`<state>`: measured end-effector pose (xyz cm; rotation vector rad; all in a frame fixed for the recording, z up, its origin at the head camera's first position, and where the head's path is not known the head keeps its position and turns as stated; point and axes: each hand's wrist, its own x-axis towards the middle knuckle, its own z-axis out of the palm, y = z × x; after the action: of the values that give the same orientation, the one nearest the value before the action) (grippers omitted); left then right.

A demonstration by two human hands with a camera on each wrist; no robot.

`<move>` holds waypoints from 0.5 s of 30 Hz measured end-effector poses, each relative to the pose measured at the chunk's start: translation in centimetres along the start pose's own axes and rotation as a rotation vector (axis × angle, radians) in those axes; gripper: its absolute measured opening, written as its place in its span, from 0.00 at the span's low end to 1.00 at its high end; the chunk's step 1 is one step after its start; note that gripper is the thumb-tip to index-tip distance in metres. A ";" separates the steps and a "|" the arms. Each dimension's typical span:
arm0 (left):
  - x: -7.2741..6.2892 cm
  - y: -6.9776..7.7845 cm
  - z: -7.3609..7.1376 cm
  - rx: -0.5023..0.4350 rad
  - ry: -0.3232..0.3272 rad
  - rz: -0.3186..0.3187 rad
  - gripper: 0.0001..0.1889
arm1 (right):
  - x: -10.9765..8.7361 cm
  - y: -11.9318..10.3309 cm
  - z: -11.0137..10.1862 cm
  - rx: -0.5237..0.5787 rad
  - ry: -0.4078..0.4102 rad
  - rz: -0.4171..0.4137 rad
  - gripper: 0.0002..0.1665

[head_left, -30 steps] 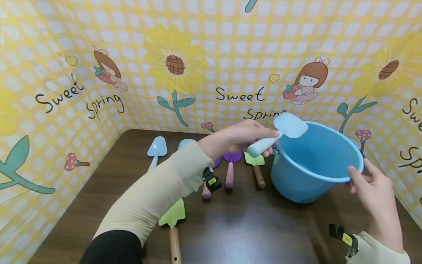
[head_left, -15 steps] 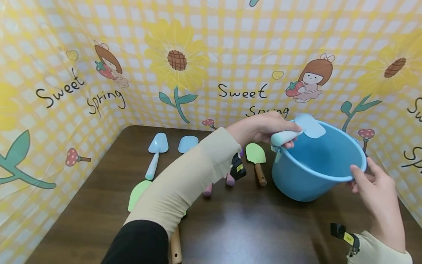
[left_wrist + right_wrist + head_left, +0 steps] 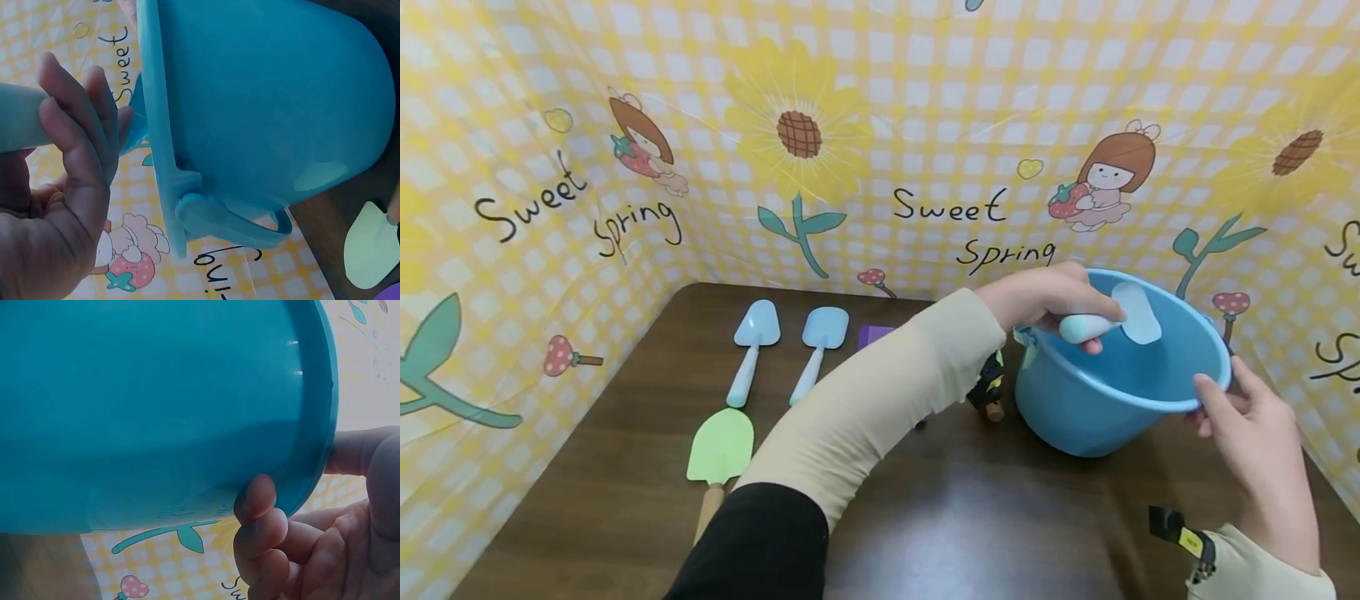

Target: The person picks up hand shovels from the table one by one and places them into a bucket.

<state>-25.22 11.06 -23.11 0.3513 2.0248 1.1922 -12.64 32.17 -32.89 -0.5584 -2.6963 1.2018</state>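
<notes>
Over the mouth of the blue bucket, your left hand holds a trowel by its pale handle, fingers and thumb wrapped round it. The mint end of the handle points back to the left, and the light blue blade reaches right across the opening. In the left wrist view, the bucket's rim hides part of the blade, so you cannot tell how deep it dips. The bucket is at the right of the dark table, near the cloth behind. Your right hand is clamped on its right rim, well apart from your left; the right wrist view shows fingertips on the bucket's wall. On the bucket's left side, just below your left hand, you see the bail hanging from its hinge.

Your left sleeve crosses the table and covers some of what lies there. Beyond it, toward the back, lie a blue trowel and, to its right, a second blue trowel. A green trowel lies nearer you, its wooden handle partly under the sleeve's outline. A purple blade peeps out above your forearm.
</notes>
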 end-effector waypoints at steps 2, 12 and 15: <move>0.3 0.2 0.4 0.029 0.003 0.002 0.13 | 0.0 0.0 0.0 -0.002 0.017 -0.004 0.46; 1.2 0.2 2.4 0.007 -0.002 -0.031 0.08 | 0.0 0.2 -0.1 0.031 -0.017 -0.050 0.47; 1.5 0.1 2.6 0.046 -0.007 -0.060 0.07 | 0.1 0.3 -0.1 0.036 -0.035 -0.060 0.47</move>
<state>-24.35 13.62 -24.53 0.3146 2.0449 1.1078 -12.57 32.46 -33.01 -0.4530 -2.6933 1.2538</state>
